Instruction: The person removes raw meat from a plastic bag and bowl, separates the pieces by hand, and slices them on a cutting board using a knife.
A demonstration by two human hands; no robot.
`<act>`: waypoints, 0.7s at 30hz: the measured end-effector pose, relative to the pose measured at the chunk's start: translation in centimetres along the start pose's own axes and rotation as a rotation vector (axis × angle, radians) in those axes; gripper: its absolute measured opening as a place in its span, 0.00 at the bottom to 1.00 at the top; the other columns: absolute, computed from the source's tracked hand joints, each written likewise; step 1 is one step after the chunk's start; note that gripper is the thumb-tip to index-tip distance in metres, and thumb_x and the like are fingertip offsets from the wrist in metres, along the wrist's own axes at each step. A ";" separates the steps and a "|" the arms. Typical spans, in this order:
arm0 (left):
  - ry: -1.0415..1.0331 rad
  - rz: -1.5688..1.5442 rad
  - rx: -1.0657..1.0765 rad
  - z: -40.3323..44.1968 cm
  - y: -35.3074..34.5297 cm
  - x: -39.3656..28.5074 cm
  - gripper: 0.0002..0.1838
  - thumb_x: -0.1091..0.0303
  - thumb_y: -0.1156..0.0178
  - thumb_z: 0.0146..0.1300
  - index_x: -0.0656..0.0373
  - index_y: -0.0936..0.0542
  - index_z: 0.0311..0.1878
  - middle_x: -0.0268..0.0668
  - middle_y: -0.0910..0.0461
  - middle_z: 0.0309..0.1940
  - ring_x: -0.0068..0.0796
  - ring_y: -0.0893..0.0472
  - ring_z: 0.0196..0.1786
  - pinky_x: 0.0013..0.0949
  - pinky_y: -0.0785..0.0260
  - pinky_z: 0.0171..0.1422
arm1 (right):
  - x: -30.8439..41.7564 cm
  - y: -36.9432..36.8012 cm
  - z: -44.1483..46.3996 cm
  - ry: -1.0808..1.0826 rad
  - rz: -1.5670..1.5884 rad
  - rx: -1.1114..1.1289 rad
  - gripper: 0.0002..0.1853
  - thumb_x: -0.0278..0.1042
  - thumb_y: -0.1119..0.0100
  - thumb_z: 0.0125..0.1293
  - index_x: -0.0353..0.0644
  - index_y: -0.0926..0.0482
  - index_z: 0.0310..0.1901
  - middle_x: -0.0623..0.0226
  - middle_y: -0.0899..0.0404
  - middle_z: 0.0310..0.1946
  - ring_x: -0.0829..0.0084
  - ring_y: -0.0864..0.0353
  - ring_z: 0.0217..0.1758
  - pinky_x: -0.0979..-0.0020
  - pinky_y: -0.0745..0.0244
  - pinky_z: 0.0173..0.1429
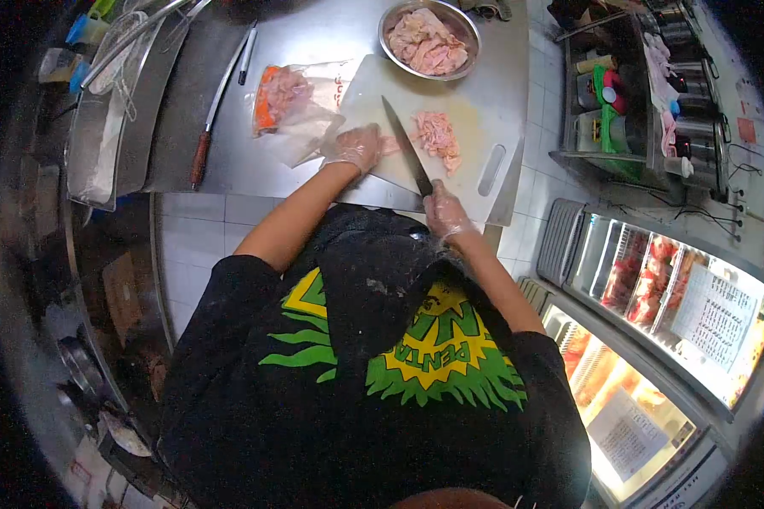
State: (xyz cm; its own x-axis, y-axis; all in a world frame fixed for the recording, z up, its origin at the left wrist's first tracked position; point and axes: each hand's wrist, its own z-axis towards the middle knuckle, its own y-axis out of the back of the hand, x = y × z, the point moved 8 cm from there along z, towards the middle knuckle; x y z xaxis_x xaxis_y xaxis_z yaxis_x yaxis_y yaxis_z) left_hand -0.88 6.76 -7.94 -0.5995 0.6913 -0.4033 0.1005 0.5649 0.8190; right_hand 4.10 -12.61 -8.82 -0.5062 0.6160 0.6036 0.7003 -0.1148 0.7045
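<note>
On the white cutting board (pixel 492 127) my right hand (pixel 446 212), in a clear glove, is wrapped round the handle of a long knife (pixel 407 146). The blade points up and to the left. My left hand (pixel 355 148), also gloved, presses on a strip of pale pink meat (pixel 390 145) left of the blade; its fingertips are bunched. Cut meat strips (pixel 437 140) lie in a pile right of the blade. A plastic bag with more meat (pixel 285 95) rests left of the board. Behind the board stands a metal bowl of meat pieces (pixel 427 42).
A wooden-handled tool (pixel 201 159) and a marker (pixel 247 56) lie on the steel table (pixel 174 136). At the left edge is a metal tray (pixel 102 174). A shelf (pixel 598 161) stands at the upper right, with lit display cases (pixel 654 280) at the lower right.
</note>
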 end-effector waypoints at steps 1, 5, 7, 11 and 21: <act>0.001 -0.005 0.004 0.3 -0.6 0.4 0.15 0.59 0.57 0.58 0.60 0.26 0.37 0.50 0.24 0.36 0.48 0.23 0.40 0.44 0.32 0.45 | 0.4 -0.6 0.0 0.000 -0.006 0.026 0.16 0.32 0.59 0.59 0.31 0.42 0.45 0.37 0.30 0.24 0.39 0.30 0.31 0.49 0.35 0.37; -0.193 0.054 -0.027 1.0 -3.0 -0.1 0.13 0.62 0.58 0.58 0.57 0.26 0.36 0.45 0.23 0.34 0.44 0.22 0.38 0.45 0.31 0.42 | -1.2 -3.7 1.8 -0.131 -0.116 0.131 0.15 0.32 0.60 0.59 0.30 0.43 0.44 0.37 0.28 0.26 0.41 0.28 0.33 0.51 0.34 0.39; -0.402 0.014 -0.230 0.4 -3.0 -0.6 0.12 0.64 0.58 0.58 0.55 0.26 0.38 0.43 0.22 0.34 0.41 0.21 0.36 0.44 0.30 0.40 | -1.3 -4.5 3.4 -0.311 -0.123 0.195 0.15 0.34 0.65 0.60 0.29 0.43 0.43 0.34 0.28 0.32 0.41 0.27 0.38 0.52 0.33 0.44; -0.297 -0.052 -0.104 0.3 -2.1 -0.2 0.12 0.65 0.57 0.57 0.54 0.26 0.38 0.43 0.22 0.33 0.41 0.21 0.36 0.42 0.30 0.41 | 4.2 -2.9 9.2 -0.022 0.008 0.100 0.17 0.37 0.71 0.62 0.31 0.43 0.44 0.32 0.30 0.35 0.41 0.28 0.42 0.51 0.36 0.48; -0.176 -0.124 -0.063 2.0 -2.3 1.0 0.10 0.67 0.56 0.56 0.59 0.26 0.36 0.49 0.23 0.33 0.46 0.22 0.38 0.43 0.31 0.43 | 0.4 -4.5 1.8 -0.033 -0.113 0.110 0.16 0.34 0.66 0.59 0.33 0.47 0.45 0.30 0.31 0.32 0.38 0.30 0.38 0.48 0.37 0.43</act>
State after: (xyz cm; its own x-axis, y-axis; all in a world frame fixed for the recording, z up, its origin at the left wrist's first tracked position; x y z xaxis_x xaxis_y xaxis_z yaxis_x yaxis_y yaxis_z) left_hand -0.15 7.05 -11.04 -0.4562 0.6895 -0.5626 -0.0184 0.6248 0.7806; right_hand 1.63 -10.42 -12.43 -0.5692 0.6457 0.5090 0.6918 0.0416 0.7209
